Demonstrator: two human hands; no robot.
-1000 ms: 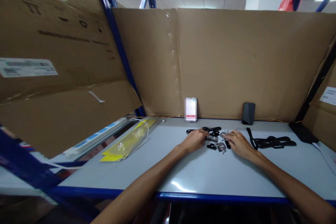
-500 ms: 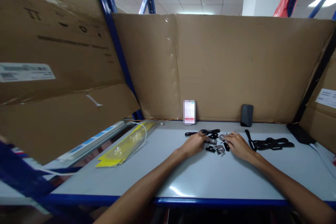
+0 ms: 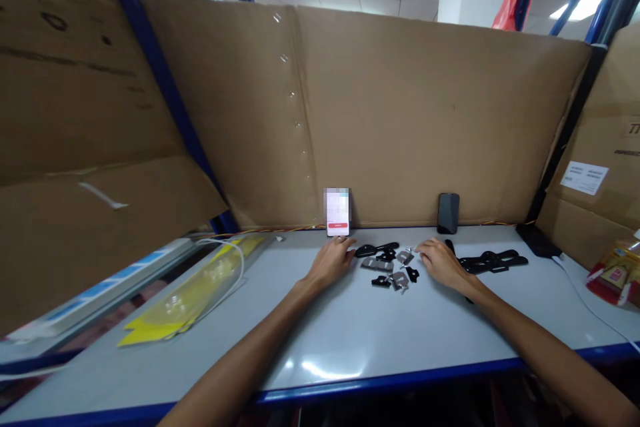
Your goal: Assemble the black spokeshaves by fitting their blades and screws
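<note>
Left hand (image 3: 331,260) has slid away from the small black and grey parts (image 3: 393,269) toward the upright phone (image 3: 337,212), fingers loosely spread, holding nothing we can make out. Right hand (image 3: 441,262) lies flat and empty at the cluster's right edge. The parts now lie uncovered at frame centre on the tabletop (image 3: 380,333). Beyond: black straps (image 3: 493,260), a dark phone (image 3: 448,213) against the cardboard wall (image 3: 425,120), yellow packets (image 3: 190,293) lower left.

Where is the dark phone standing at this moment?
In the head view, the dark phone leans upright against the cardboard wall at the back of the table, beyond the right hand.
</note>
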